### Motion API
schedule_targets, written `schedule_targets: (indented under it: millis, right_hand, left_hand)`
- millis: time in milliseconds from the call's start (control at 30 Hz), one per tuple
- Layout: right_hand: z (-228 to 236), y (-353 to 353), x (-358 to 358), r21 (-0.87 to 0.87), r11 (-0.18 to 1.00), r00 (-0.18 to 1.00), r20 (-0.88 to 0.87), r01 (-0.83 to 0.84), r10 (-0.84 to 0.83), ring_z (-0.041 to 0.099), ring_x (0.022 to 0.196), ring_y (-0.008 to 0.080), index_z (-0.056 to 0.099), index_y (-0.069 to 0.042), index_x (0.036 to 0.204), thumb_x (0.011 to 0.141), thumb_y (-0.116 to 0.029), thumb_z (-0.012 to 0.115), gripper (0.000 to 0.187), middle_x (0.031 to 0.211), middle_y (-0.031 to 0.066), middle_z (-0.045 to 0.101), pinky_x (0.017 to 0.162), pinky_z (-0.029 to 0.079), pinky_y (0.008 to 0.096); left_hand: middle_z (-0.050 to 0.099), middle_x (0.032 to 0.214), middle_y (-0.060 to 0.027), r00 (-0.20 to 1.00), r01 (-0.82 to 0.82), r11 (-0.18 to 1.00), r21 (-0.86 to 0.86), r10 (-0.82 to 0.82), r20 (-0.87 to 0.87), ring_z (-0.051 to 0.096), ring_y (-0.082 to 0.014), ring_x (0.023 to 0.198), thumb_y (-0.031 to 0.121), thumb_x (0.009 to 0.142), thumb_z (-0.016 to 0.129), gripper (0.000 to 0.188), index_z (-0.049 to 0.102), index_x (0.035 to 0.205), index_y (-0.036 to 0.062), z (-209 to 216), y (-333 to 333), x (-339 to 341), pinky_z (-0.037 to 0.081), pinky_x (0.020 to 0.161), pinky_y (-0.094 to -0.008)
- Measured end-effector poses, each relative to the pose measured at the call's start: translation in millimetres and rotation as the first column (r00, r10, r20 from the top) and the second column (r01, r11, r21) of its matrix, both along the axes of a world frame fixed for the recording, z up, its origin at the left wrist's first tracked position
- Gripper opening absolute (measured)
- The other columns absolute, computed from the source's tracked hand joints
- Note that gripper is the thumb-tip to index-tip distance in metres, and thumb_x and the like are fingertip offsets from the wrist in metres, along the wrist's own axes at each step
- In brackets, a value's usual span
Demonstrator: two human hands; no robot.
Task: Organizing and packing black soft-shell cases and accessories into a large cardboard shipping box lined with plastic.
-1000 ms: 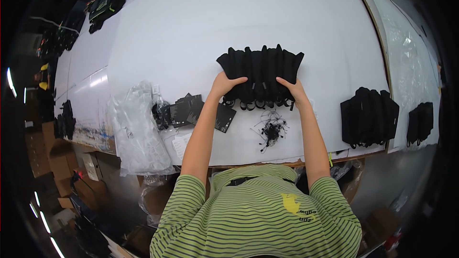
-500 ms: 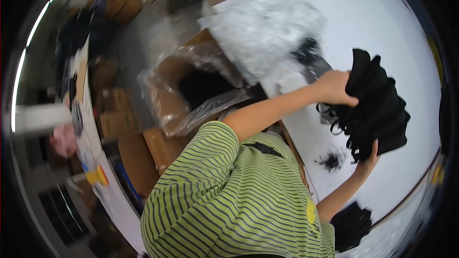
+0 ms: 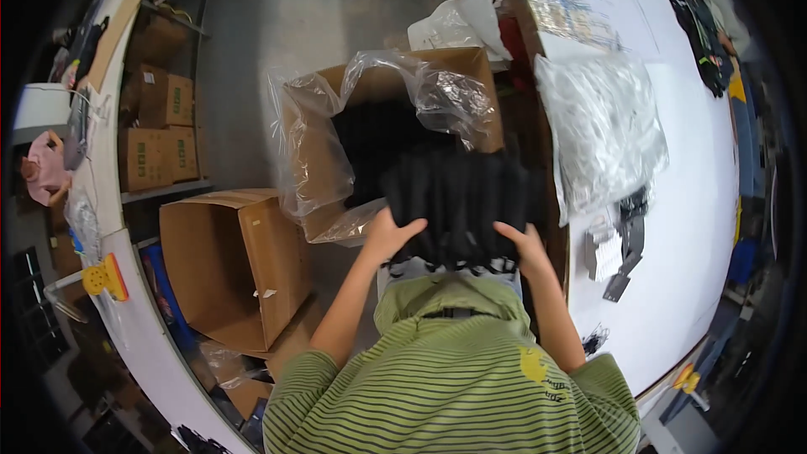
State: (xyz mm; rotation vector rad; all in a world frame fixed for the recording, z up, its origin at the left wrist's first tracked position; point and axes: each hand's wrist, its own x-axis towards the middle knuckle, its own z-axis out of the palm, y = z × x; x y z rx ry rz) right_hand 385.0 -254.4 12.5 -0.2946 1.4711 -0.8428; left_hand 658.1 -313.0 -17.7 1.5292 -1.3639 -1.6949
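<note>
A thick stack of folded black cloth pieces (image 3: 454, 202) is held in front of my body, its folds side by side and thin cords or loops hanging at the near edge. My left hand (image 3: 391, 237) grips the left side, thumb on top. On the right side, my right hand (image 3: 528, 250) closes round it the same way. The stack's far edge overlaps the near right part of an open cardboard box (image 3: 467, 60), lined with a clear plastic bag (image 3: 294, 130). More black cloth (image 3: 378, 134) lies inside that box. The undersides of both hands are hidden.
To the right runs a white table (image 3: 689, 193) with a clear plastic bag pile (image 3: 601, 134), white cards (image 3: 603, 252) and black tags (image 3: 629, 261). An open carton (image 3: 282, 269) stands at left, near shelved cartons (image 3: 160, 151). A person in pink (image 3: 49, 168) is at far left.
Both hands have carried the black stack from above the white table leftward to the edge of the lined box. My body and view have turned left toward the box.
</note>
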Motion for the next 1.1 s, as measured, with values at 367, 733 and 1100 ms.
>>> schedule_targets:
  millis: [367, 733, 1100]
  right_hand:
    - [-280.6, -185.7, 49.7, 0.34, 0.845, 0.868, 0.428, -0.412, 0.251, 0.063, 0.097, 0.0201, 0.061, -0.001, 0.111, 0.078, -0.03, 0.07, 0.045, 0.106, 0.0104, 0.065, 0.084, 0.051, 0.0356]
    - [-469.3, -227.1, -5.6, 0.235, 0.919, 0.94, 0.211, -0.316, 0.269, 0.056, 0.107, 0.0175, 0.061, -0.006, 0.115, 0.076, -0.033, 0.072, 0.048, 0.116, 0.0058, 0.061, 0.092, 0.043, 0.0289]
    - [-591.5, -298.7, -19.7, 0.18, 0.954, 0.882, -0.369, -0.24, 0.291, 0.023, 0.132, 0.0235, 0.054, -0.006, 0.124, 0.077, -0.044, 0.068, 0.061, 0.137, 0.0085, 0.041, 0.109, 0.013, 0.0413]
  left_hand:
    - [0.06, 0.079, -0.0087, 0.963, -0.268, 0.825, 0.497, 0.212, 0.168, 0.061, -0.0209, 0.065, 0.026, 0.076, 0.063, 0.032, 0.058, 0.093, 0.0, -229.5, -107.8, 59.7, 0.051, 0.048, -0.0363]
    - [0.063, 0.088, -0.0116, 0.984, -0.1, 0.885, 0.454, 0.021, 0.175, 0.061, -0.0225, 0.085, 0.031, 0.073, 0.065, 0.046, 0.058, 0.101, -0.0049, -403.8, -205.2, 5.5, 0.049, 0.073, -0.0326]
    - [0.063, 0.103, -0.0197, 0.986, -0.115, 0.965, 0.235, 0.081, 0.148, 0.06, -0.0288, 0.098, 0.037, 0.065, 0.071, 0.067, 0.055, 0.109, -0.0107, -529.1, -256.3, -3.0, 0.047, 0.085, -0.0317]
